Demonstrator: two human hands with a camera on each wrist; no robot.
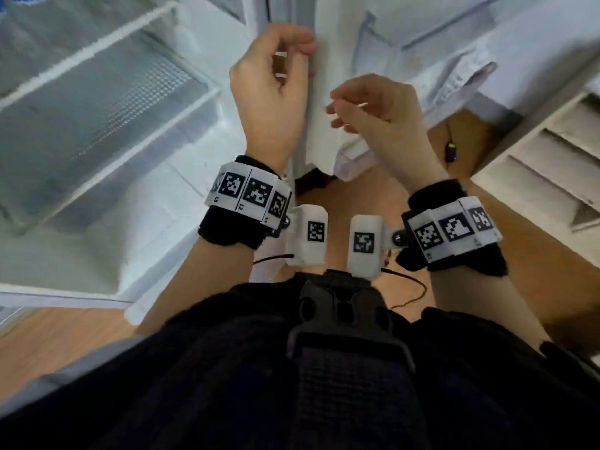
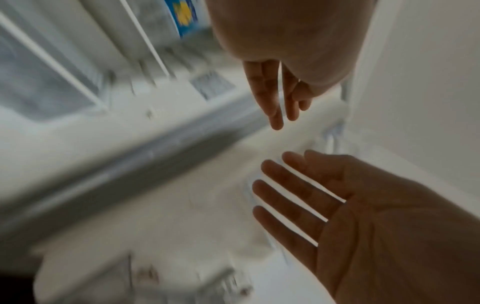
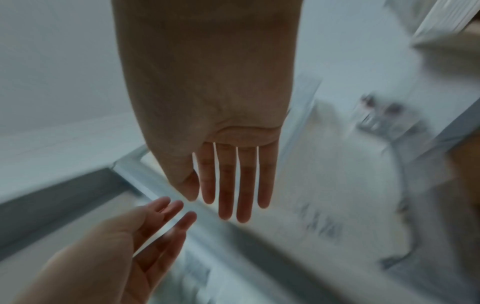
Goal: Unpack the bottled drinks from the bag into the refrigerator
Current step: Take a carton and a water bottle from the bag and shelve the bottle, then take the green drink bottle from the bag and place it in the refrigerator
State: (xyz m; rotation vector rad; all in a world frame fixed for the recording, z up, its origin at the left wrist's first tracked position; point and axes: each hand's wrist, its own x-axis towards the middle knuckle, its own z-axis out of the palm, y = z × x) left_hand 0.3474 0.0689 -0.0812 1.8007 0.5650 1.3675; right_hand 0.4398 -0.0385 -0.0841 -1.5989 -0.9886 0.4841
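Both my hands are raised in front of the open refrigerator [image 1: 107, 92] and hold nothing. My left hand [image 1: 285, 69] hovers by the edge of the white fridge door [image 1: 328, 34], its fingers relaxed; the left wrist view shows its fingers [image 2: 272, 102] straight. Just to its right and a little lower is my right hand [image 1: 350, 115], also empty, with straight fingers [image 3: 228, 195] in the right wrist view. A bottle with a blue and yellow label [image 2: 183, 18] stands inside the fridge, blurred. The bag is out of sight.
Clear glass shelves [image 1: 136, 53] with white rims fill the fridge at left. A door bin [image 1: 354, 157] hangs below my hands. Wooden floor [image 1: 357, 203] lies beneath, with a black cable and small device [image 1: 450, 151]. A white slatted panel [image 1: 552, 151] stands at the right.
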